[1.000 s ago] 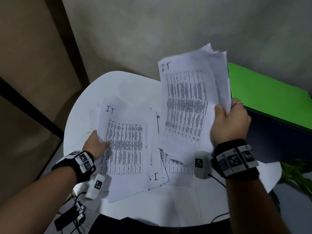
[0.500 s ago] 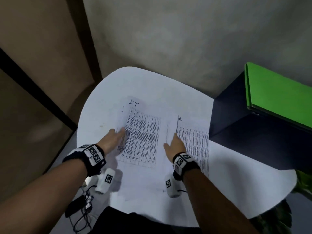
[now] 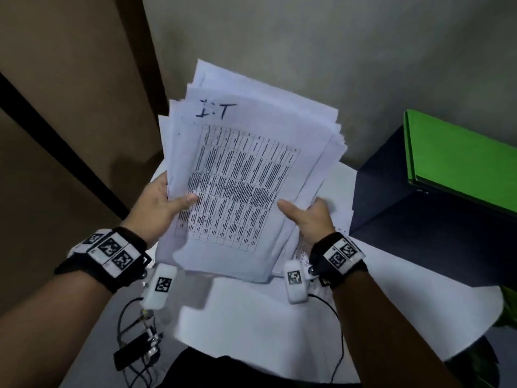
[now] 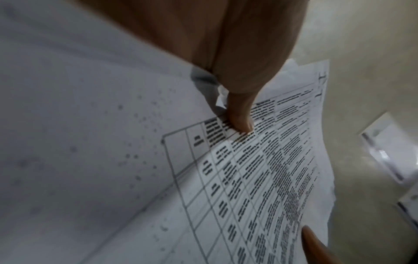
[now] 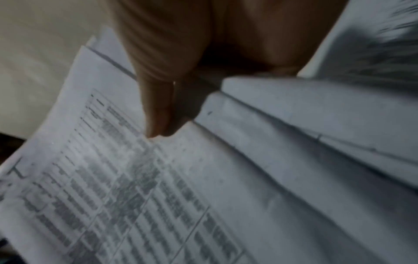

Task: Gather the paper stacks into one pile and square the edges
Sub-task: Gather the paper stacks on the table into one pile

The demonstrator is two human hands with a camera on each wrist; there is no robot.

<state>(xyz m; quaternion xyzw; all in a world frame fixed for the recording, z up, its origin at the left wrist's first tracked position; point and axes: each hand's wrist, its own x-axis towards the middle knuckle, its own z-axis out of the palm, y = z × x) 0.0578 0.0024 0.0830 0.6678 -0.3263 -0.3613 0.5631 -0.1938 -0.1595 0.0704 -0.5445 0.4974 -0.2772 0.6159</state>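
Head view: both hands hold one thick paper stack raised above the white round tabletop, its face tilted toward the camera. Left hand grips the stack's left edge, thumb across the printed top sheet, the fingers hidden behind the paper. Right hand grips the lower right edge in the same way, thumb on the front. The top sheet carries a printed table and the handwritten letters "I·T" near its upper edge. The sheets are not aligned: corners and edges fan out at the top and along the right side. More printed paper lies flat on the tabletop just beyond the right hand, near the tabletop's right edge. A dark cabinet with a green top stands beside that edge. Black cables hang below the tabletop's near left edge.

Left wrist view: the left thumb presses on the printed table of the top sheet.

Right wrist view: blurred; the right thumb lies on the top sheet, with layered sheet edges splayed to its right.
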